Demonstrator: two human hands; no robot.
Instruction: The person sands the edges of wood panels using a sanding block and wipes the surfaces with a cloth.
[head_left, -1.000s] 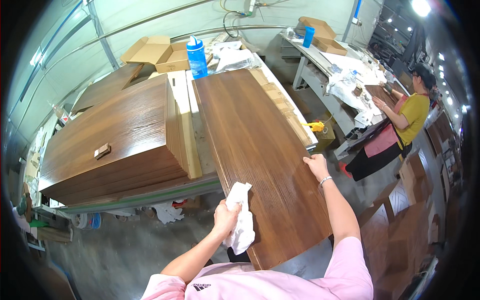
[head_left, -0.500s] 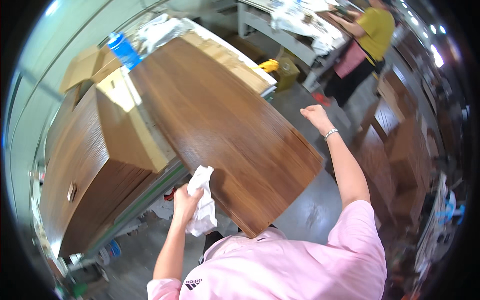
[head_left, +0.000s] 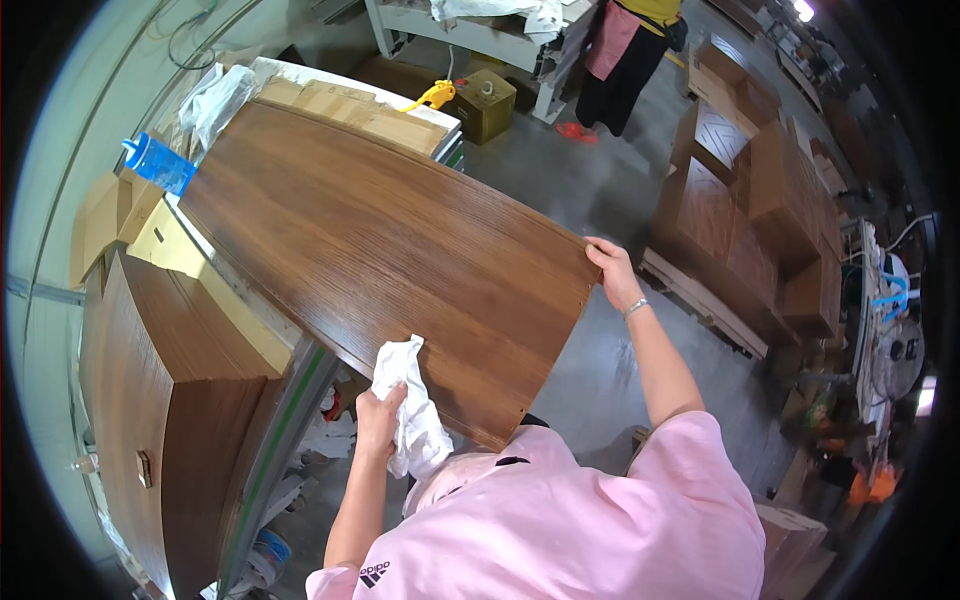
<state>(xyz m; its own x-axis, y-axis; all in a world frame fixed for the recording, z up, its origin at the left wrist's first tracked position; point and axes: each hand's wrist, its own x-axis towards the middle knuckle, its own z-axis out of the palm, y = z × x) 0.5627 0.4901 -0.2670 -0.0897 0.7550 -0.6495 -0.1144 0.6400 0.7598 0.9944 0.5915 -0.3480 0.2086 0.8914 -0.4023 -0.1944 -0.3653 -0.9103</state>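
A long brown wood-grain panel point(head_left: 400, 260) lies before me, its near end jutting toward my body. My left hand point(head_left: 378, 420) is closed around a crumpled white cloth point(head_left: 412, 415) at the panel's near left edge. The cloth's upper end rests against the panel's surface, and its lower part hangs past the edge. At the panel's right corner, my right hand point(head_left: 612, 270) grips the edge, fingers on top; the thumb's place is hard to make out.
A blue bottle point(head_left: 160, 165) lies by the panel's far left corner. Stacked brown panels point(head_left: 200, 400) stand at left. A yellow tool point(head_left: 436, 95) sits beyond the cardboard-topped bench. Another person point(head_left: 630, 60) stands at a far table. Brown cabinet pieces point(head_left: 740, 220) are at right.
My right hand has come down from the air onto the panel's right corner and taken hold of it. The view has shifted; my left hand still holds the cloth.
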